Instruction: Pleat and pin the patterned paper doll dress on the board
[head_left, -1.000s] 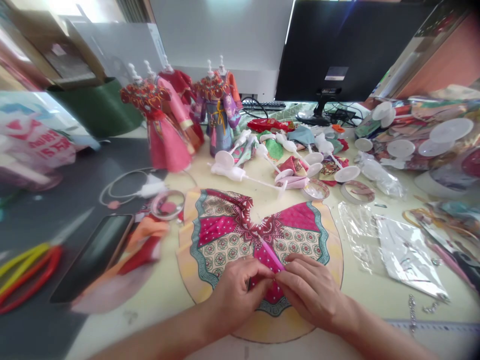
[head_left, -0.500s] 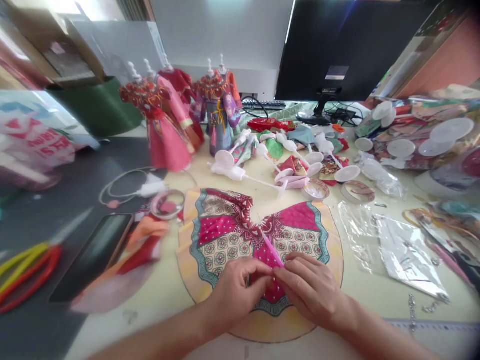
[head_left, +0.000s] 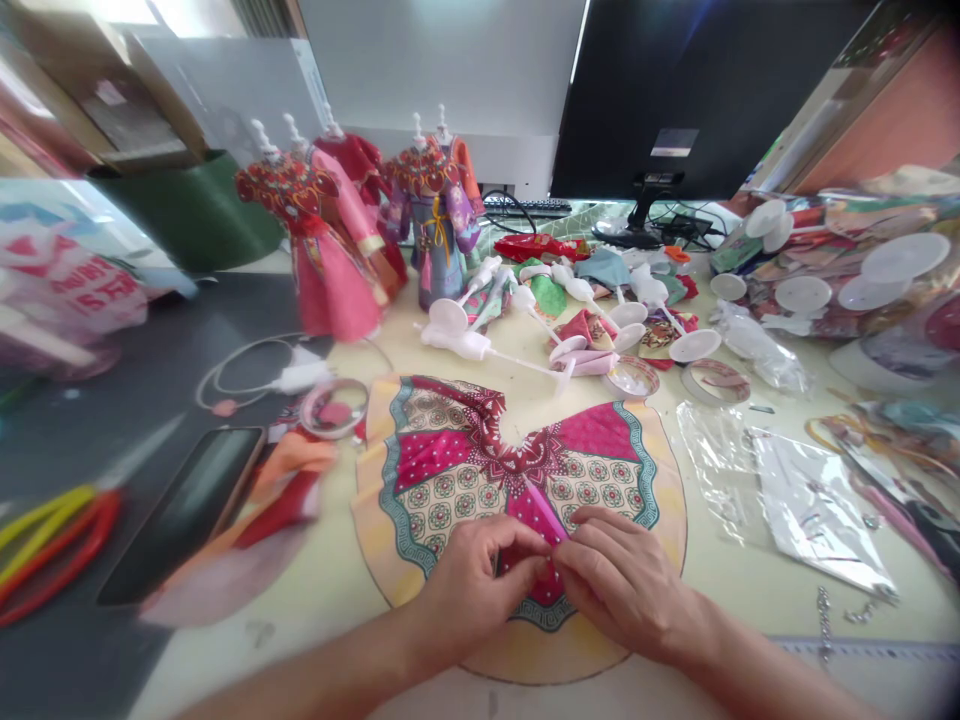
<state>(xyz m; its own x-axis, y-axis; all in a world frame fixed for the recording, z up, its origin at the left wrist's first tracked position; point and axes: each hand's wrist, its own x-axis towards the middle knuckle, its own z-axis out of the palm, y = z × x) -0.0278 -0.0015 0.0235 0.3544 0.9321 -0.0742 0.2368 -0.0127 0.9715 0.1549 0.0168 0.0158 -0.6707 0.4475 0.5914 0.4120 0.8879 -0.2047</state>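
Nearest us, our left hand (head_left: 480, 575) and our right hand (head_left: 630, 570) work fingertip to fingertip; the left thumb and forefinger are drawn together in a tight pinch, and the right fingers are curled close beside them, both apparently on the near end of the narrow, glossy pink strip (head_left: 546, 512), though the exact grip is hidden between the tips; the strip slants from there away and to the left, over the fan-shaped cloth patterned in magenta, cream and teal with a pale yellow border (head_left: 442, 510), which spreads under both hands and beyond them; we would do best to keep both pinches small and low, with wrists steady, so the strip stays straight and the thin cloth beneath does not pucker; a light hold should serve, as a slick strip would probably twist if squeezed off-centre; left of the fingers, past the cloth, are the soft orange and red fabric piece (head_left: 281, 500) and the black, flat phone (head_left: 184, 520); to their right lies the shiny clear plastic packet (head_left: 817, 510); we should keep our elbows in from these; farther beyond the fingertips lies the white plastic doll form with a round base (head_left: 469, 345), well apart from our grip, so it need not hinder us
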